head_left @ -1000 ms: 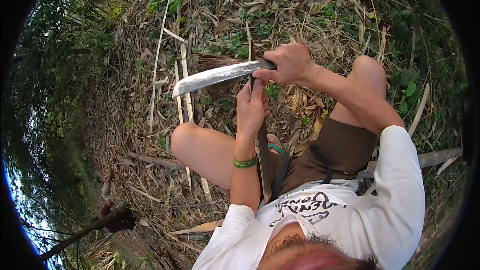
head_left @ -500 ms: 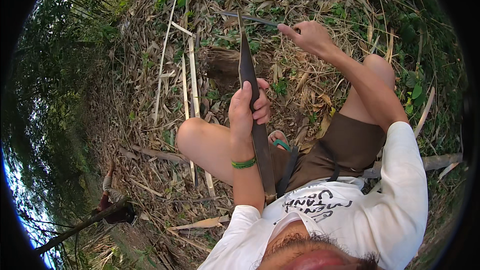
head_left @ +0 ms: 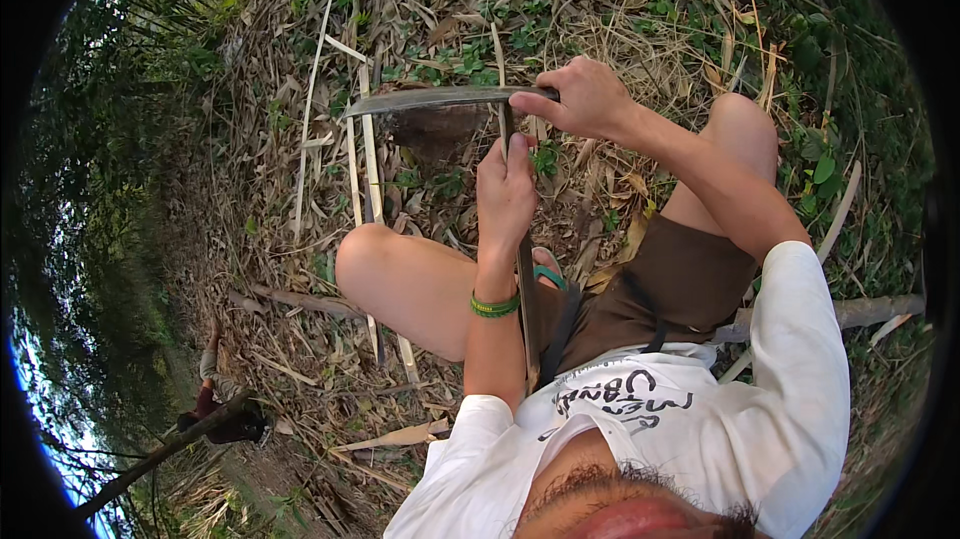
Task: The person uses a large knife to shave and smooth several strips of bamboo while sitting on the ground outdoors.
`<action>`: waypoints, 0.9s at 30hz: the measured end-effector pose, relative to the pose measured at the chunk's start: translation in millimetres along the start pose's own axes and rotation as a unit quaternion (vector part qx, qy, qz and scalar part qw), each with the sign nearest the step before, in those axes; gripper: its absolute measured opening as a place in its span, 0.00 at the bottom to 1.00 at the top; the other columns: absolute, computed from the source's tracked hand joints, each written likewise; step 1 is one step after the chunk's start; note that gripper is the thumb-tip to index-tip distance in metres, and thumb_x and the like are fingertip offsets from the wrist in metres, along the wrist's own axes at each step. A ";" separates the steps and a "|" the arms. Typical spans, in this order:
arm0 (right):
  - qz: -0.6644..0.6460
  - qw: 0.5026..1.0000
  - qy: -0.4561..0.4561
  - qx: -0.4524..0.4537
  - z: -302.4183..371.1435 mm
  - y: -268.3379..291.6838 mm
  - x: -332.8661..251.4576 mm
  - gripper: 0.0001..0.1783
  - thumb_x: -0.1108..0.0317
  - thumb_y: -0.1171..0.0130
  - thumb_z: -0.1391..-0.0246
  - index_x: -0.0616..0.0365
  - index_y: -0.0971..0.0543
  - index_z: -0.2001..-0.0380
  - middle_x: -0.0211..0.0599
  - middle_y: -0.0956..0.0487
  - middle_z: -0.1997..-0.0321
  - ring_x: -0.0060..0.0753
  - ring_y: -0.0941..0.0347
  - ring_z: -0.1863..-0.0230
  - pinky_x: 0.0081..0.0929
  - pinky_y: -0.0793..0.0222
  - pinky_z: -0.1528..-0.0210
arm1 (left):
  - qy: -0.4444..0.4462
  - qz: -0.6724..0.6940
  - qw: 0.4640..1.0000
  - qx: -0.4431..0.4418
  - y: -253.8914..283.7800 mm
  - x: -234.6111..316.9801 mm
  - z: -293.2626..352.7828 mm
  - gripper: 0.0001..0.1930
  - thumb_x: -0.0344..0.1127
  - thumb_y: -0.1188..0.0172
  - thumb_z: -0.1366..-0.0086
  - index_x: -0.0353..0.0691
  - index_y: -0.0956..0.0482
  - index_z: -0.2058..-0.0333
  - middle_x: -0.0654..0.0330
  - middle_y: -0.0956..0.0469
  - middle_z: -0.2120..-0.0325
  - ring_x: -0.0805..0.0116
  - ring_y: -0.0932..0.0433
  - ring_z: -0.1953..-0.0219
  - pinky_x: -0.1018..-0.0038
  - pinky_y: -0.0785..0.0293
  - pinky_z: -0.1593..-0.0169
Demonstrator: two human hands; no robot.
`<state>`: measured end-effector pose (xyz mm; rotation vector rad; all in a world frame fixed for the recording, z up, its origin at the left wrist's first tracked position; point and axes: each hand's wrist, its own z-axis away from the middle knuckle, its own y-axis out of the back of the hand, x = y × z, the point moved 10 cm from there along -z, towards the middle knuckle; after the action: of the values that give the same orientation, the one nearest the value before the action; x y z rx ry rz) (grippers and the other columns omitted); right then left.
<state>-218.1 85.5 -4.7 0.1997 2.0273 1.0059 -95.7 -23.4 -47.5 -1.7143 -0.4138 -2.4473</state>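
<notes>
Above centre, knife (head_left: 430, 99) across strip (head_left: 527, 289), log (head_left: 435, 136) just below knife; right hand (head_left: 587, 99) at knife's right end, left hand (head_left: 507, 194) around strip below the crossing. Slats (head_left: 371, 159) left of log, on leaves (head_left: 265, 164); at lower left, person (head_left: 240, 427) partly behind branch (head_left: 165, 454).

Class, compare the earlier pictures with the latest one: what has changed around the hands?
Since half a second ago, the right hand has drawn the curved blade back toward the body, from near the dark strip's far tip to across it just beyond the left hand. The strip has turned from broad face to narrow edge. Nothing was let go: both grips remain, and the pale strips still lie on the ground.
</notes>
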 end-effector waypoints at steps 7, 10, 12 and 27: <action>0.047 0.996 0.023 -0.066 7.9 -18.7 -9.6 0.47 0.23 0.57 0.43 0.60 0.19 0.82 0.45 0.27 0.90 0.51 0.24 0.84 0.48 0.26 0.78 | -0.043 -0.024 0.999 0.001 -0.5 1.0 -8.2 0.20 0.49 0.53 0.23 0.36 0.26 0.64 0.71 0.38 0.83 0.83 0.40 0.83 0.80 0.44 0.81; 0.083 0.994 0.017 -0.072 10.8 -22.6 -20.4 0.41 0.26 0.52 0.43 0.56 0.23 0.85 0.43 0.28 0.89 0.49 0.25 0.83 0.45 0.30 0.81 | -0.021 -0.086 0.995 0.041 12.0 -7.1 -10.8 0.22 0.45 0.54 0.23 0.28 0.25 0.64 0.57 0.29 0.81 0.68 0.32 0.78 0.66 0.35 0.71; 0.070 0.995 0.057 -0.050 5.9 -18.4 -22.5 0.41 0.25 0.52 0.43 0.56 0.23 0.84 0.42 0.28 0.90 0.49 0.24 0.83 0.45 0.29 0.80 | -0.032 -0.117 0.992 0.043 10.1 -5.1 -12.6 0.22 0.45 0.55 0.24 0.27 0.25 0.62 0.50 0.27 0.78 0.60 0.30 0.75 0.61 0.32 0.66; 0.005 1.000 0.008 -0.016 2.4 -11.6 -7.4 0.43 0.26 0.56 0.40 0.58 0.22 0.84 0.40 0.33 0.92 0.45 0.31 0.87 0.40 0.35 0.80 | -0.032 -0.085 0.995 0.050 15.9 -2.7 -7.3 0.20 0.44 0.52 0.23 0.30 0.23 0.62 0.61 0.33 0.82 0.72 0.36 0.78 0.68 0.38 0.72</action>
<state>-209.2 75.7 -9.1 0.1867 2.0245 1.0482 -97.3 -40.9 -49.9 -1.7863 -0.7065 -2.4423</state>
